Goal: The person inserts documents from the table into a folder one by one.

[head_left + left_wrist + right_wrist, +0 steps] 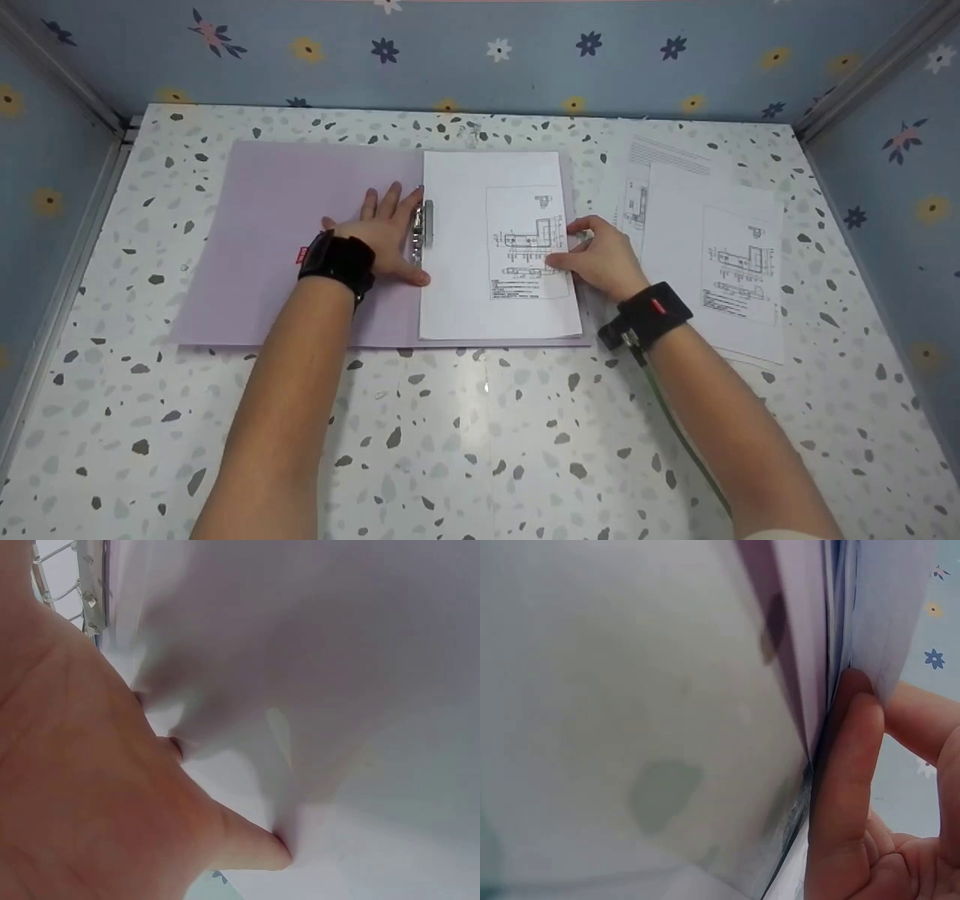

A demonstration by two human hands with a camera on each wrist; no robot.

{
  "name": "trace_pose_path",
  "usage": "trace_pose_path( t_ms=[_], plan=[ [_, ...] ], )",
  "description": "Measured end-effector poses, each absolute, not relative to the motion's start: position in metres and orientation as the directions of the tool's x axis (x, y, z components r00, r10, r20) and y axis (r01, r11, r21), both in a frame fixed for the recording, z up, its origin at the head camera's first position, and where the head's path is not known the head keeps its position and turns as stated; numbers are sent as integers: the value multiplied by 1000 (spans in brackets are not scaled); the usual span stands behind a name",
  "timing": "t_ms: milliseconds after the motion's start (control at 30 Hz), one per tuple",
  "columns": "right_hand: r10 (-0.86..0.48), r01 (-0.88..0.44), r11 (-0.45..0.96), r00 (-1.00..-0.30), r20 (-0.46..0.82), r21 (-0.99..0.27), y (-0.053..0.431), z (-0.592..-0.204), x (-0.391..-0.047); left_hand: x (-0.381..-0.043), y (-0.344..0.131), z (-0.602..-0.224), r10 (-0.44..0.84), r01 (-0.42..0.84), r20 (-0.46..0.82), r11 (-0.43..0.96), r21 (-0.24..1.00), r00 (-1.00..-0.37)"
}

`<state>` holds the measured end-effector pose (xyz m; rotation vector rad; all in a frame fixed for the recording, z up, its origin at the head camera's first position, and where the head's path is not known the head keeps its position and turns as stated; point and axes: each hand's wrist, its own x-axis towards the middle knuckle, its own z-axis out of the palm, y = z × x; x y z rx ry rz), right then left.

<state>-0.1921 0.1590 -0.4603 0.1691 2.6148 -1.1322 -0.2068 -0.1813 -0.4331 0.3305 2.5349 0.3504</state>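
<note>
A light purple ring binder (300, 180) lies spread flat on the table, a stack of punched paper (472, 172) with a technical drawing on its right half. My left hand (384, 236) rests with fingers spread beside the metal ring mechanism (428, 223), its thumb at the stack's left edge. The left wrist view shows the palm low over the purple cover, metal rings (64, 589) in the upper left corner. My right hand (604, 259) pinches the right edge of the paper, thumb on top. In the right wrist view, fingers (847, 795) hold sheets (892, 600) at their edge.
Loose printed sheets (675, 225) overlap on the table right of the binder, partly under the right wrist. The speckled white table (480, 435) meets blue flowered panels (450, 45) at the back and sides. A green cable (686, 435) runs along the right forearm.
</note>
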Motion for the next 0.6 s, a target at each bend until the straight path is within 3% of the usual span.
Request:
trace_pose_path(
  t_ms=[600],
  plan=[
    [-19, 172, 720, -963, -267, -673, 161, -461, -191, -209, -180, -435, 287, 149, -498, 943, 298, -818]
  ],
)
